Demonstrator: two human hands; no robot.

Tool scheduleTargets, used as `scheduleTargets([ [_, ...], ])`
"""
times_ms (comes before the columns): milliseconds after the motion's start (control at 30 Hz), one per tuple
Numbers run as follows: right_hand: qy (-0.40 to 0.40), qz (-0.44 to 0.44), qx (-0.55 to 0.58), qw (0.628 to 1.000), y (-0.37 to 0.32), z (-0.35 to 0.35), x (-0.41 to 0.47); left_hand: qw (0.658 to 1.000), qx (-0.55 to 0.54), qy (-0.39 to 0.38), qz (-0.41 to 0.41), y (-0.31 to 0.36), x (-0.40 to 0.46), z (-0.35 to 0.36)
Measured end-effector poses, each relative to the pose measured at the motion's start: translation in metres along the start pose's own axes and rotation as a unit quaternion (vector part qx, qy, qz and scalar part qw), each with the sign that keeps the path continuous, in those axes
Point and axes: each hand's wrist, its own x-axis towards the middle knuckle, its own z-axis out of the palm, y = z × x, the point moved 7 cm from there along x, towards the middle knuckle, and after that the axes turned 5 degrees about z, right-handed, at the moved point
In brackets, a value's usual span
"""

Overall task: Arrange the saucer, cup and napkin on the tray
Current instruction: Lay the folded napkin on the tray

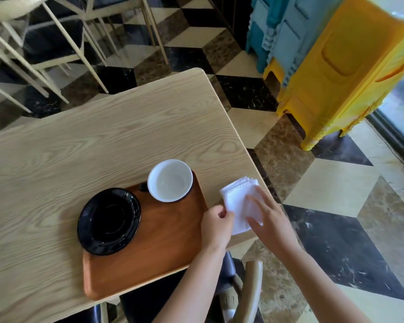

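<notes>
A brown wooden tray (163, 248) lies on the light wood table near its front edge. A black saucer (109, 221) rests on the tray's left end, overhanging the rim a little. A cup (170, 180), white inside with a dark outside and handle, stands on the tray's far right corner. A folded white napkin (239, 201) lies on the table just right of the tray. My left hand (216, 227) pinches the napkin's near left edge. My right hand (269, 223) lies flat on the napkin with fingers spread.
The table (91, 148) ends close to the right of the napkin, with checkered floor below. A chair (252, 287) stands under the table's front edge. Stacked yellow and blue plastic stools (336, 73) stand at the far right, and more chairs at the far left.
</notes>
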Motion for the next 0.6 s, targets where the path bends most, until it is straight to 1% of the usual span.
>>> scheduleTargets([
  [100, 0.008, 0.016, 0.036, 0.999, 0.001, 0.0, 0.0, 0.999, -0.036, -0.011, 0.001, -0.001, -0.003, -0.002],
  [200, 0.026, 0.064, 0.105, 0.992, 0.003, -0.005, -0.001, 0.991, -0.123, -0.038, -0.029, -0.005, -0.008, -0.005],
  [300, 0.049, 0.085, 0.18, 0.979, -0.001, -0.013, -0.006, 0.965, -0.239, -0.089, -0.06, -0.01, -0.015, -0.013],
  [367, 0.038, 0.101, 0.217, 0.97, -0.004, -0.013, -0.009, 0.951, -0.283, -0.11, -0.065, -0.015, -0.02, -0.024],
  [500, -0.043, 0.158, 0.308, 0.937, -0.012, 0.007, -0.014, 0.947, -0.296, -0.094, -0.077, -0.04, -0.027, -0.058],
  [600, -0.079, 0.155, 0.319, 0.932, -0.03, 0.022, -0.018, 0.963, -0.258, -0.053, -0.065, -0.056, -0.032, -0.086],
])
